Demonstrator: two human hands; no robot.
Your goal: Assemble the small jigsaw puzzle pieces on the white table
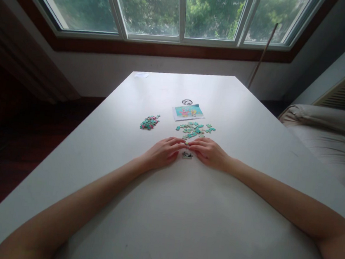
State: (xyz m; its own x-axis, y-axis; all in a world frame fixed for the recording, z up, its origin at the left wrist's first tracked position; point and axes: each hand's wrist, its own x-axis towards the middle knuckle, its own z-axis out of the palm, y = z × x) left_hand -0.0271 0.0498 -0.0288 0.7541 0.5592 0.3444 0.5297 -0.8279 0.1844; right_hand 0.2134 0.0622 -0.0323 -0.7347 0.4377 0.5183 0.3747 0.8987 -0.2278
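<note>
My left hand (166, 150) and my right hand (209, 152) meet at the middle of the white table, fingertips nearly touching. Between them is a small pale-green jigsaw puzzle piece (186, 143), with the fingers of both hands closed in on it. Just below the fingertips lies a small joined bit of puzzle (187, 155) with dark and light patterning. Beyond my hands spreads a loose scatter of teal and green puzzle pieces (193, 129). The undersides of the fingers and the thumbs are partly hidden.
A heap of teal and pink puzzle pieces (150, 122) sits to the left. Behind the scatter lies a picture card (188, 112), with a dark round item (187, 102) past it. The white table (157, 211) ends before a window; a couch (325, 130) stands at right.
</note>
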